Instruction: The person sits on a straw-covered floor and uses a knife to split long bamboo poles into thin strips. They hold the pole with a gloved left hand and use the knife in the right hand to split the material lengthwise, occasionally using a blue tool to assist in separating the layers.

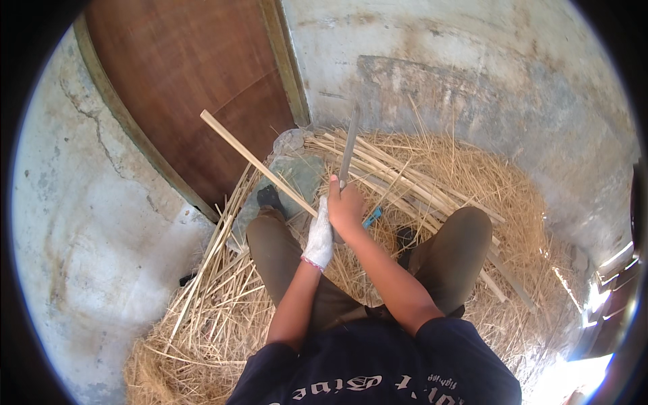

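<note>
My left hand, in a white knitted glove, is closed round the near end of a long pale bamboo strip, which slants up and away to the left. Bare, my right hand grips a long-bladed knife, its grey blade pointing upward and away from me. Both hands meet between my knees, the right one overlapping the glove's right side. Most of the knife's handle is hidden in my fist.
Split bamboo strips lie at the right, and more strips at the left. Pale shavings cover the floor. Ahead is a grey-green stone slab. A small blue object sits beyond my right wrist. Walls and a brown door enclose the space.
</note>
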A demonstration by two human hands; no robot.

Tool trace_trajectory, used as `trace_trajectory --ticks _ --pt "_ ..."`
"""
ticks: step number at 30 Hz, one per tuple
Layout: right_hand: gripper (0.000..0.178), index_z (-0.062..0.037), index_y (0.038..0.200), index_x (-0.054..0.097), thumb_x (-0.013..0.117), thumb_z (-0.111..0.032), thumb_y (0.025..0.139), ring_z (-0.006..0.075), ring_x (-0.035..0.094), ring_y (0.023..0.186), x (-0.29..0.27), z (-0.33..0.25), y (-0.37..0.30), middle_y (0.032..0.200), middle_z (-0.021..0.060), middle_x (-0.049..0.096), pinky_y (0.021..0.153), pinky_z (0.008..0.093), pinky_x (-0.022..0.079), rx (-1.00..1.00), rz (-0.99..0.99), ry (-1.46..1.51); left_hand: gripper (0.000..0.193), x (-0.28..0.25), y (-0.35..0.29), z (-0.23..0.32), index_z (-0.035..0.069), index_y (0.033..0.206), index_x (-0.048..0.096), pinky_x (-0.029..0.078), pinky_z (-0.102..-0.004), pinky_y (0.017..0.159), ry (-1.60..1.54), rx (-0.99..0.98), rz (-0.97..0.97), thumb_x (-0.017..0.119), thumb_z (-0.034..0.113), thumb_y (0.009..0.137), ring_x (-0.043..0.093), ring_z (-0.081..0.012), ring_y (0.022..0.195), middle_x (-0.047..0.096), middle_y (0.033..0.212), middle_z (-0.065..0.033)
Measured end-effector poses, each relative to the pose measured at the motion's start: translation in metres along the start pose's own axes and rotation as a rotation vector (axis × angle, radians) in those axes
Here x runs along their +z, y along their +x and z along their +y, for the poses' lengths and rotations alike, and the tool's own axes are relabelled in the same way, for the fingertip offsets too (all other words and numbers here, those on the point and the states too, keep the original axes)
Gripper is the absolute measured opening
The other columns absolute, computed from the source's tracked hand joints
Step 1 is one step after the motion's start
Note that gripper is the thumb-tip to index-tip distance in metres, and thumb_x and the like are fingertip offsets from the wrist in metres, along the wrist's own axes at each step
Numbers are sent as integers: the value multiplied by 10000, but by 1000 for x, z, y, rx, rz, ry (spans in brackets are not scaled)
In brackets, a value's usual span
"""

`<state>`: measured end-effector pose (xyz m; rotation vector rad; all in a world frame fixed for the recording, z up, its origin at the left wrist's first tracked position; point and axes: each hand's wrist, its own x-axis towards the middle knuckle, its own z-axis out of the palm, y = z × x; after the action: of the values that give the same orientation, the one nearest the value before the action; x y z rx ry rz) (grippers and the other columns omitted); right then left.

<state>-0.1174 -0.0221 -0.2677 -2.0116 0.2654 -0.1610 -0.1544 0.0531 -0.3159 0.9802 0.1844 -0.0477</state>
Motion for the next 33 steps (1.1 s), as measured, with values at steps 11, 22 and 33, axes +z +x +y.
trace_trajectory --ticks 11,22,33 --pt "760 51 1115 701 337 -613 1060 354 623 1171 -107 -47 -56 1200 250 670 1003 455 464 -311 -337 51 304 3 -8 12 57 1150 670 478 -260 585 -70 112 23 713 311 988 593 -91 670 630 800 15" --pt "655 31 1239 654 344 -522 1078 307 582 1277 -174 -115 -179 1355 227 625 1080 446 433 -839 -1104 327 197 -2 -8 14 65 921 663 445 -298 494 -68 25 25 741 241 966 567 -147 550 632 745 -25" --pt "612 20 1254 645 375 -497 1071 302 598 1250 -142 -99 -189 1346 219 629 1066 446 444 -973 -842 70 276 2 -5 13 80 871 643 419 -294 474 -23 67 29 742 321 962 554 -145 539 597 684 -12"
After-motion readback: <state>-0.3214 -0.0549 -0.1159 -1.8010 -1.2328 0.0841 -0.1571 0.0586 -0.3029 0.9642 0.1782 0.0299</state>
